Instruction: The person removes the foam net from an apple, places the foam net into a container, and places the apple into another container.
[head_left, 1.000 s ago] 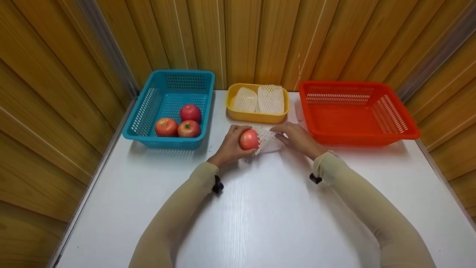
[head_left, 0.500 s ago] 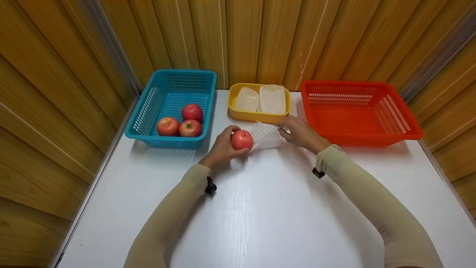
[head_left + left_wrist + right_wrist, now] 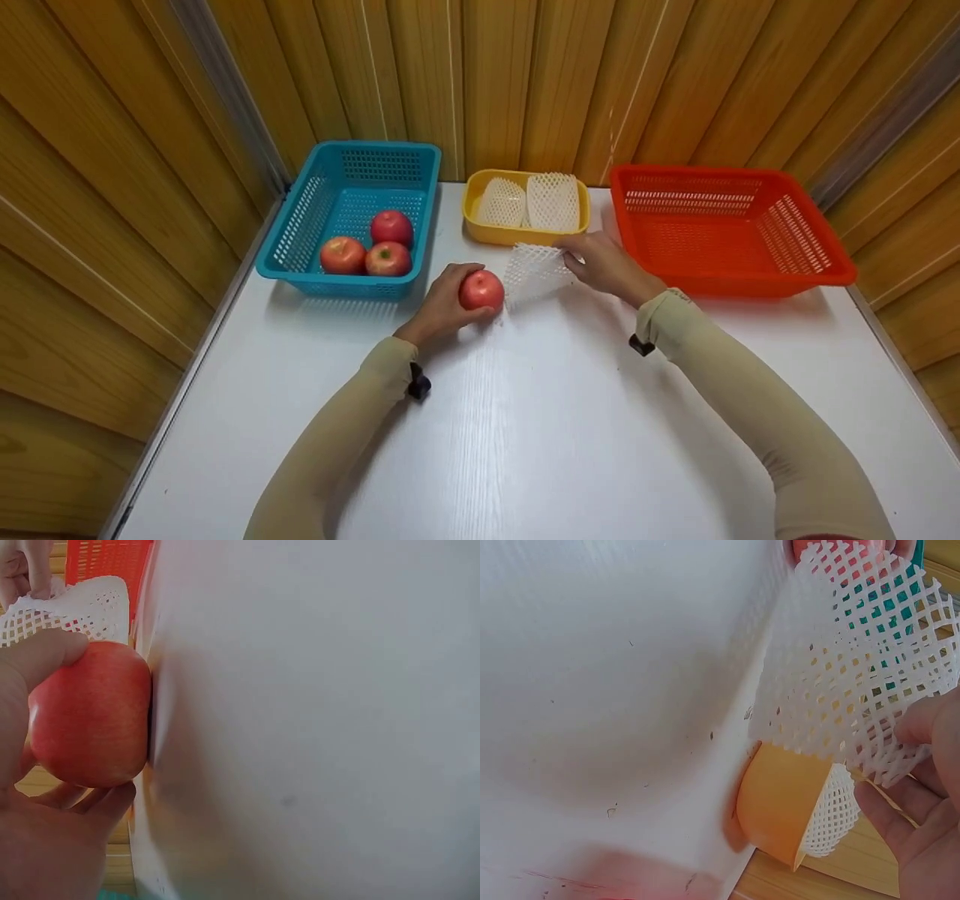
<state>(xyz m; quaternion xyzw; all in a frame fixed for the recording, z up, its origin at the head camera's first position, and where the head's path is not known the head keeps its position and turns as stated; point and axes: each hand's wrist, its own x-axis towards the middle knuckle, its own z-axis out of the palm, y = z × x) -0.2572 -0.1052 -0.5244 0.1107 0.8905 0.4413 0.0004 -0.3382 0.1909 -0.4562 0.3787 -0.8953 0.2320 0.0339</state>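
A red apple [image 3: 482,291] is gripped in my left hand [image 3: 442,306], thumb on the near side and fingers on the far side; the left wrist view shows the apple [image 3: 94,716] low against the table. My right hand [image 3: 606,268] pinches one end of a white foam fruit net [image 3: 534,271]. In the right wrist view the net [image 3: 855,667] spreads out from thumb and fingers [image 3: 922,724]. The net's free end lies beside the apple, not around it; whether they touch I cannot tell.
At the back left a blue basket [image 3: 262,262] holds several apples [image 3: 388,259]. A yellow tray [image 3: 517,237] with foam nets [image 3: 553,202] stands behind my hands. The orange-red basket [image 3: 735,281] sits to the right. Wooden panels border the white table [image 3: 487,435].
The apple has come out of the foam net's end and moved left and slightly nearer with my left hand. My right hand has shifted a little right and back, keeping hold of the net.
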